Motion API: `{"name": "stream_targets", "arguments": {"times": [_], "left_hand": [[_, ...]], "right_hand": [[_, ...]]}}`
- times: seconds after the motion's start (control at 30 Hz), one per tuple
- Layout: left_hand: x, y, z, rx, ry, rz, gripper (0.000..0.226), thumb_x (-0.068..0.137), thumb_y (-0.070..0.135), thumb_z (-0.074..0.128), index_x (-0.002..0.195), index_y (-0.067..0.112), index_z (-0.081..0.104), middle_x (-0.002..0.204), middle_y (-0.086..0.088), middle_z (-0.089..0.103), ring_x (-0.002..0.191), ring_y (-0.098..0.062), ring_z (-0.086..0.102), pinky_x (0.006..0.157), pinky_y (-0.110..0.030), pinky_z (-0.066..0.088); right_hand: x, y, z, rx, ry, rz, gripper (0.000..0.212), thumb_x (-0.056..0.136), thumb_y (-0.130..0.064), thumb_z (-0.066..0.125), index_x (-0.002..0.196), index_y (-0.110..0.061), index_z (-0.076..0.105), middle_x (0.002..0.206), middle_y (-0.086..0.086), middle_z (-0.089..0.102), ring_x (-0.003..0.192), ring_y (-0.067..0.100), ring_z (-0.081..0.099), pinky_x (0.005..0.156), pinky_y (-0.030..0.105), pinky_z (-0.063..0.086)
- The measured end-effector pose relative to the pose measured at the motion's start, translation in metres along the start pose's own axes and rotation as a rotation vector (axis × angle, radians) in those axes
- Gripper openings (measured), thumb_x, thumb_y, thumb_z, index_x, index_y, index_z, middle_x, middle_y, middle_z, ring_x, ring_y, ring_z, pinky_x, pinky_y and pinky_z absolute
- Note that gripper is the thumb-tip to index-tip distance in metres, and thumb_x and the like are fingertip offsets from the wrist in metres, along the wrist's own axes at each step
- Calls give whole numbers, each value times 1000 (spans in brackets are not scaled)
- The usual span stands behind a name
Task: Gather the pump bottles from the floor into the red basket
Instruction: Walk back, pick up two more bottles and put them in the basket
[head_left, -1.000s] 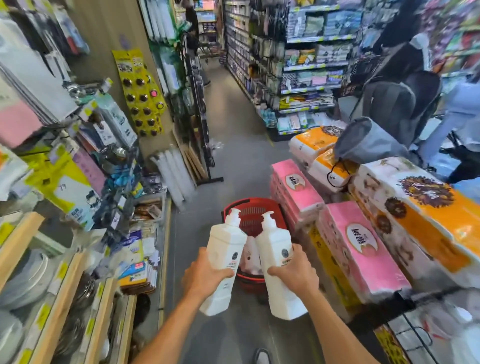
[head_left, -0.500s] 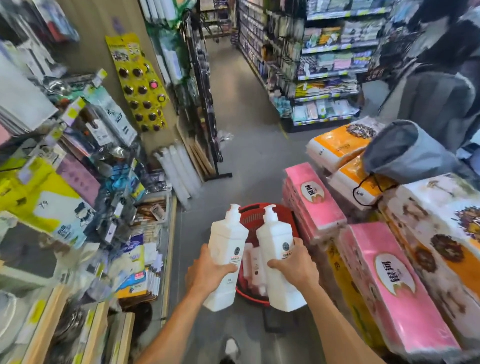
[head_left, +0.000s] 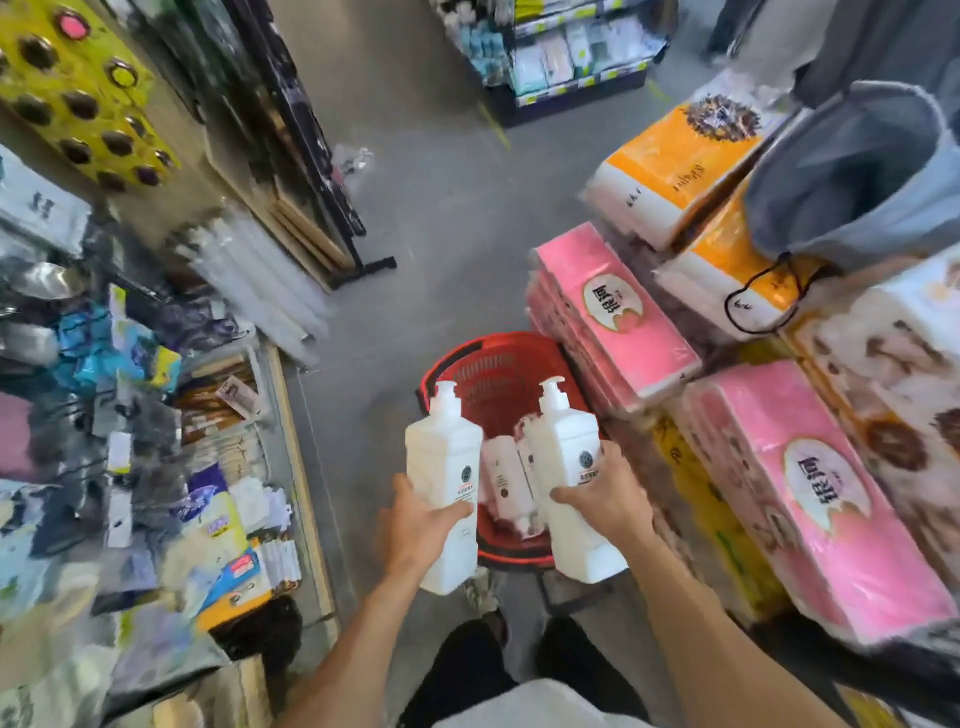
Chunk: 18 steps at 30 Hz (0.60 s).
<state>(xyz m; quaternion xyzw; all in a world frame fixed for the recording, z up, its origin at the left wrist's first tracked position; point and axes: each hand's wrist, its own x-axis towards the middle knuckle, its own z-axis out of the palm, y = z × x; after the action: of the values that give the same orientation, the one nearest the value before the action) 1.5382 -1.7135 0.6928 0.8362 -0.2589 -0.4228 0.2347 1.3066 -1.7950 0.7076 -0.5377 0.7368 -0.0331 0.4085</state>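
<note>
Each hand grips a tall, smooth white plastic bottle upright: left hand (head_left: 415, 525) wrapped round one (head_left: 444, 470), right hand (head_left: 605, 501) round another (head_left: 569, 457), above the red mesh basket (head_left: 498, 371).

The basket (head_left: 498, 364) stands on the floor (head_left: 431, 208), just beside the stacked tissue packs (head_left: 618, 317) on its right. Smaller bottles (head_left: 506, 480) lie inside it. Two pump bottles are held over its near rim: left bottle (head_left: 444, 467), right bottle (head_left: 569, 467). Shelving (head_left: 130, 415) runs along the left.
</note>
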Motion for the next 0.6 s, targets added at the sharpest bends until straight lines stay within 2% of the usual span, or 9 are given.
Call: {"name": "stream_targets", "arguments": {"times": [0.1, 0.23, 0.3, 0.4, 0.47, 0.6], "left_hand": [[32, -7, 22, 4, -29, -54, 74, 42, 53, 81, 100, 30, 42, 104, 9, 66, 94, -22, 66, 82, -46, 56], [60, -2, 56, -11, -88, -76, 65, 62, 29, 90, 107, 18, 43, 108, 1, 65, 92, -23, 64, 66, -32, 46], [79, -6, 78, -8, -119, -107, 63, 67, 25, 89, 109, 16, 42, 108, 2, 64, 92, -22, 63, 61, -29, 43], [112, -16, 113, 20, -148, -141, 72, 54, 44, 85, 108, 24, 41, 105, 8, 64, 92, -20, 65, 74, -38, 55], [136, -26, 140, 41, -158, -175, 78, 45, 54, 79, 108, 28, 40, 104, 11, 64, 92, -20, 66, 81, -44, 57], [177, -39, 195, 108, -168, -211, 71, 56, 51, 82, 106, 29, 38, 106, 10, 65, 93, -24, 66, 79, -38, 53]], "right_hand": [[26, 10, 7, 1, 2, 76, 76, 62, -43, 86, 118, -24, 39, 110, -2, 56, 92, 24, 61, 80, 45, 52], [70, 24, 23, -20, 2, 147, 78, 66, -40, 86, 126, -21, 39, 116, 0, 54, 95, 27, 62, 80, 45, 53], [95, 31, 35, -46, -4, 168, 79, 68, -39, 85, 129, -21, 38, 118, 0, 52, 93, 24, 59, 77, 42, 50], [134, 43, 57, -48, -22, 196, 76, 68, -40, 85, 126, -24, 37, 118, -2, 52, 98, 25, 59, 84, 46, 52], [163, 53, 73, -51, -37, 210, 77, 68, -39, 84, 127, -25, 37, 118, -4, 51, 105, 28, 60, 89, 47, 50], [220, 77, 112, -92, -49, 215, 82, 71, -40, 81, 135, -22, 33, 126, 1, 48, 113, 35, 59, 90, 45, 46]]}}
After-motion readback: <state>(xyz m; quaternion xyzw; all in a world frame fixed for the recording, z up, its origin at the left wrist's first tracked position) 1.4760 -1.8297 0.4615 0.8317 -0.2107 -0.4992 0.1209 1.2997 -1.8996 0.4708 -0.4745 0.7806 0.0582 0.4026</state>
